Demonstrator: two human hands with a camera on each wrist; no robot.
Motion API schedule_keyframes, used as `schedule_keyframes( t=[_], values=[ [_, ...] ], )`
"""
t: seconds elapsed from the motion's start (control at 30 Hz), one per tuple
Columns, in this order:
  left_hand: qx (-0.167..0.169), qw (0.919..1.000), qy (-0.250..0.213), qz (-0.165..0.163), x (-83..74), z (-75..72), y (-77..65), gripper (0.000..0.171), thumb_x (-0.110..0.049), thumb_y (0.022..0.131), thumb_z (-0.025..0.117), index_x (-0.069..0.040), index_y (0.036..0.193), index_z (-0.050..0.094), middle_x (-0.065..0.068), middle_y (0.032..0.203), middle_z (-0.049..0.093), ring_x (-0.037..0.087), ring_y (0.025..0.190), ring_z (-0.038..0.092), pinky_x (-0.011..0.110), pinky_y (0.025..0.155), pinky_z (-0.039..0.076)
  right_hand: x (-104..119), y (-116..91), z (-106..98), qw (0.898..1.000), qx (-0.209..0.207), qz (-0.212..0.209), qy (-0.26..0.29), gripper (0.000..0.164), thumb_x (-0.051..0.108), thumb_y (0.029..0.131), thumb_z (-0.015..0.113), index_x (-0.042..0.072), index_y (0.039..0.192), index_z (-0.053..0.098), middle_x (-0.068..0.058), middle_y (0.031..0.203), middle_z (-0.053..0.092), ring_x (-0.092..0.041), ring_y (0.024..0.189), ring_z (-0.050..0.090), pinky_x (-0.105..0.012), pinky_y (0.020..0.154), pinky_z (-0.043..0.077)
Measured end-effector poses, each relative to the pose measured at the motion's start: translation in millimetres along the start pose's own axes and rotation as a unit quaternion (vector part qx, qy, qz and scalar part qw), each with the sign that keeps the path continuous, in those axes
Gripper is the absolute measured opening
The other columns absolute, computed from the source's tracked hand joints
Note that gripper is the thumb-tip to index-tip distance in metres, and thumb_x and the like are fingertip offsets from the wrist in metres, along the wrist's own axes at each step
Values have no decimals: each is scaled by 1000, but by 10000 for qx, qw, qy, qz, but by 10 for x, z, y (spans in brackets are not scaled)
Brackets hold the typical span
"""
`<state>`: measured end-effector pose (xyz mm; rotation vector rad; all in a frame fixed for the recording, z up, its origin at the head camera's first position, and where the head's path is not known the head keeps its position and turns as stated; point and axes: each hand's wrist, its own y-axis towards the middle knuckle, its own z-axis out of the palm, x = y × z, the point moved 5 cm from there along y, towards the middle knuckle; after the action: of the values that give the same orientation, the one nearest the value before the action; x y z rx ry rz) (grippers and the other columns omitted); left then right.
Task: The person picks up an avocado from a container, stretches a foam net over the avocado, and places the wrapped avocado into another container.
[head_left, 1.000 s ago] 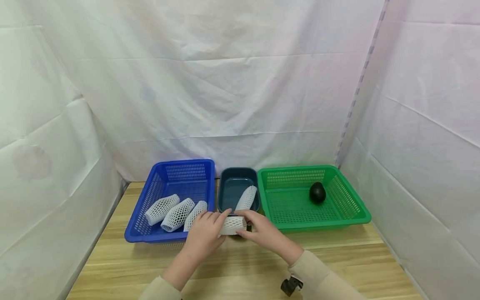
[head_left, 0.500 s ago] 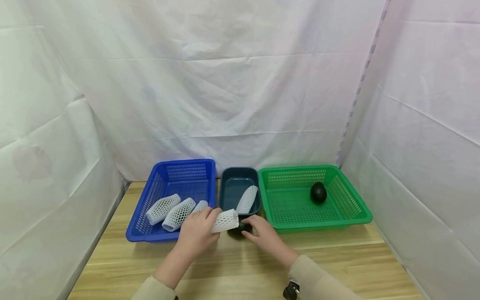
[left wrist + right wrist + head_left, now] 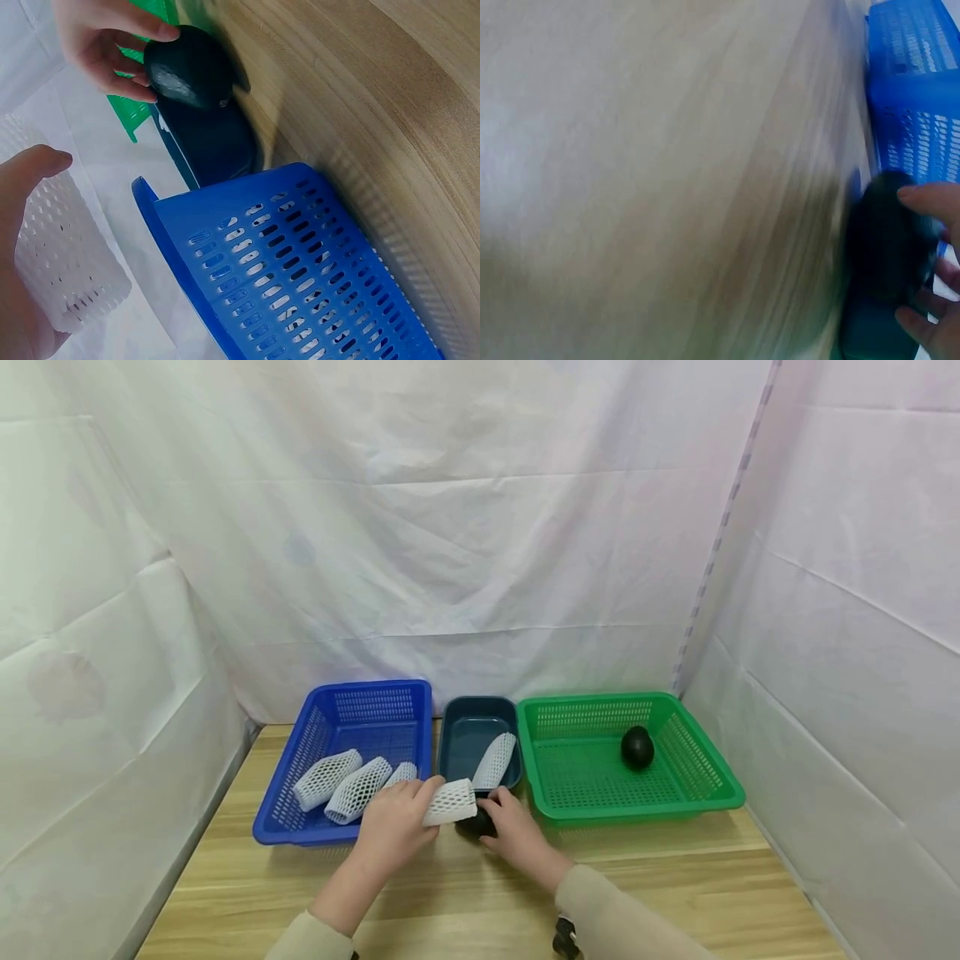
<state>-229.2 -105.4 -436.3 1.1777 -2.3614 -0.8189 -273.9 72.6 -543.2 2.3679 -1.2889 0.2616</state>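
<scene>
My left hand (image 3: pixel 396 823) grips a white foam net sleeve (image 3: pixel 451 802), which sticks out past the fingers toward the right. In the left wrist view the mesh sleeve (image 3: pixel 64 247) appears tube-shaped, with its end facing the blue basket. My right hand (image 3: pixel 519 837) holds a dark, smooth avocado (image 3: pixel 474 823) in front of the small teal tray (image 3: pixel 456 752). The thumb lies on one side of the avocado (image 3: pixel 193 67) and the fingers on the other, as the left wrist view shows. A second foam net sleeve (image 3: pixel 495 760) leans inside the tray.
A blue basket (image 3: pixel 300 837) on the left contains several things in white foam nets (image 3: pixel 358 792). To the right, a green basket (image 3: pixel 637 814) contains another dark avocado (image 3: pixel 637 748). Everything stands on a wooden table (image 3: pixel 450 910) with white cloth (image 3: pixel 465 552) hanging around it.
My right hand has let go of the foam net sleeve and taken hold of the avocado below. The left hand has drawn the sleeve slightly left, uncovering the avocado.
</scene>
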Motion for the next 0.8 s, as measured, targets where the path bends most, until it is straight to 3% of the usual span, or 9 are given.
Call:
schedule_keyframes(
  t=[0.13, 0.37, 0.53, 0.8],
  values=[
    [-54, 10000, -13, 16, -3, 13, 3, 57, -18, 59, 82, -11, 112, 64, 4, 86, 68, 24, 70, 64, 38, 57, 53, 6, -6, 11, 9996, -245, 125, 51, 65, 11, 68, 89, 1, 125, 60, -12, 111, 47, -27, 100, 55, -42, 86, 50],
    [-167, 9999, -2, -42, 2, -4, 13, 56, -17, 58, 80, -12, 112, 64, 3, 84, 66, 23, 62, 62, 36, 50, 50, -23, -45, 36, 9984, -412, 268, -261, 60, 13, 66, 90, 5, 118, 61, -12, 112, 60, -30, 104, 54, -45, 90, 47],
    [-204, 9997, 6, -140, 30, -43, -4, 57, -19, 59, 82, -11, 112, 64, 5, 85, 66, 23, 59, 62, 37, 47, 48, -20, -85, -64, 9975, -260, 418, 502, 59, 15, 70, 88, 8, 122, 60, -8, 115, 56, -28, 106, 57, -44, 89, 49],
    [-59, 9997, -68, -225, 54, -59, -23, 60, -20, 59, 83, -11, 115, 63, 6, 90, 69, 25, 68, 64, 37, 49, 49, 46, -125, -517, 9823, -24, 530, 1798, 59, 15, 76, 84, 14, 130, 58, -2, 121, 51, -22, 108, 56, -39, 85, 52]
  ],
)
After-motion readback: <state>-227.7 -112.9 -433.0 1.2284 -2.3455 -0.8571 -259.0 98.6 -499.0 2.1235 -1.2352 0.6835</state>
